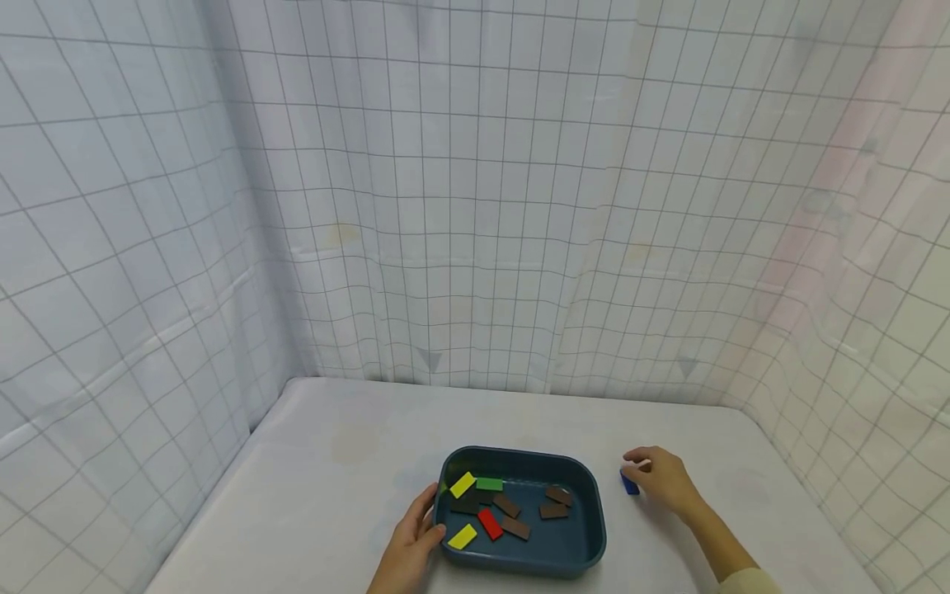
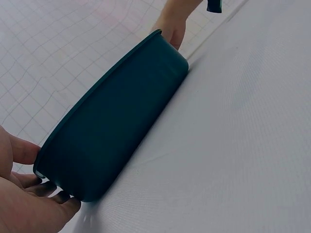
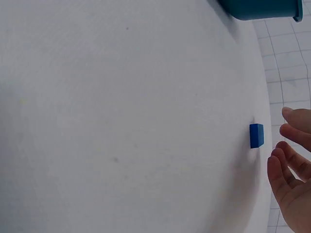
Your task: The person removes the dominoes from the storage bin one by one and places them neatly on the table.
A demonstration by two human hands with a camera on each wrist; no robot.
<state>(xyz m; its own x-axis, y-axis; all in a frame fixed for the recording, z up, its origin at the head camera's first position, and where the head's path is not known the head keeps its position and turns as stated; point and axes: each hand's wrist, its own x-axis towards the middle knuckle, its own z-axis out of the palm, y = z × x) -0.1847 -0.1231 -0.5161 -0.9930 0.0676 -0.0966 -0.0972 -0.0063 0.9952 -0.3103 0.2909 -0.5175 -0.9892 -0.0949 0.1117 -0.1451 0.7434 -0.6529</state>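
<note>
A dark teal tray (image 1: 523,568) stands on the white table, with several small flat rectangular blocks lying in it. My left hand (image 1: 408,536) grips its left end, thumb at the rim and fingers against the outer wall, as the left wrist view also shows. To the right of the tray, a blue block (image 1: 631,487) lies on the table. Over it hovers my right hand (image 1: 665,480), fingers loosely bent. In the right wrist view a gap shows between the fingertips and the blue block (image 3: 256,136), and nothing is held.
Inside the tray are yellow blocks (image 1: 463,537), a green block (image 1: 489,484), a red block (image 1: 490,524), black blocks (image 1: 465,503) and several brown blocks (image 1: 515,528). White grid-patterned curtains (image 1: 475,206) enclose the table (image 1: 312,495) at the back and both sides.
</note>
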